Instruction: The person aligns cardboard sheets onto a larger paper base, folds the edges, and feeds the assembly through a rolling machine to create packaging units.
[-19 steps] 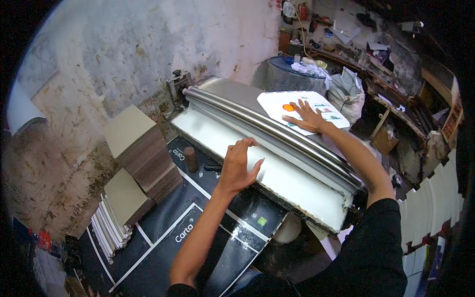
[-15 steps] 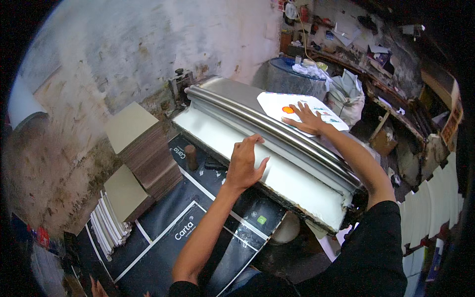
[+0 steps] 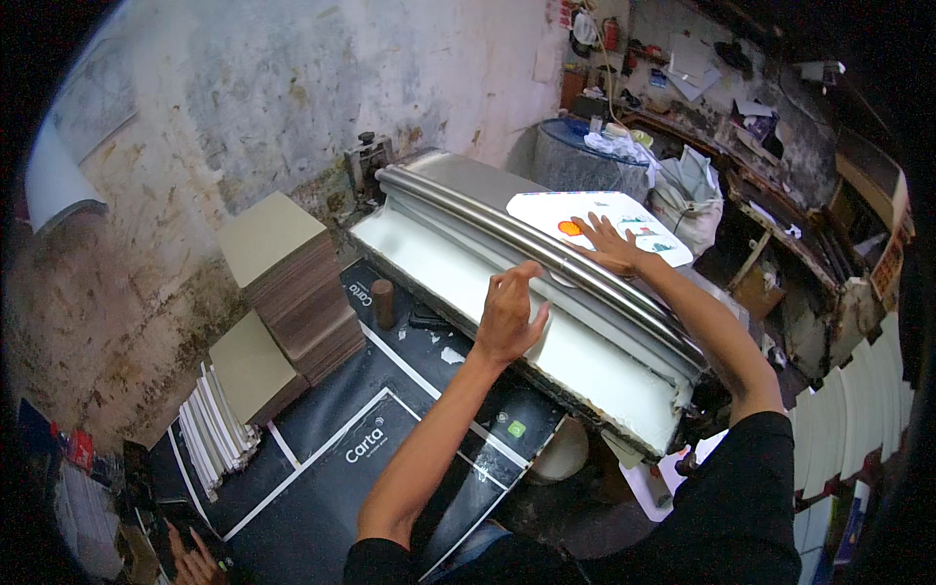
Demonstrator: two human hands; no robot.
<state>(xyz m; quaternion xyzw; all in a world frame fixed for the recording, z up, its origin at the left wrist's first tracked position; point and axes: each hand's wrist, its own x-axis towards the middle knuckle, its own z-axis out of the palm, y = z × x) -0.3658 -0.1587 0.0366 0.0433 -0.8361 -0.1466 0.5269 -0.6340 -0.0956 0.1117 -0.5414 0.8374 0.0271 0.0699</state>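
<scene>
A white printed sheet with rounded corners and a red-yellow emblem (image 3: 639,216) lies on the grey metal top of a roller machine (image 3: 458,174). My right hand (image 3: 608,248) rests on it with fingers spread flat. The sheet's near edge is at the shiny metal roller (image 3: 468,216), and a small pale edge shows just below the roller. My left hand (image 3: 509,317) hovers over the machine's trough of white paste (image 3: 429,255), near the roller, its fingers bent and thumb apart, with nothing seen in it.
Stacked grey-brown boards (image 3: 292,283) and a fanned pile of white strips (image 3: 214,434) sit on the black-covered table (image 3: 331,487) to the left. Another person's hand (image 3: 195,561) shows at lower left. A wooden peg (image 3: 382,302) stands by the trough; a blue drum (image 3: 575,156) is behind.
My view has shifted slightly. The sheet and my right hand are a little closer to the roller, and a pale edge now shows beneath it. My left hand has moved right.
</scene>
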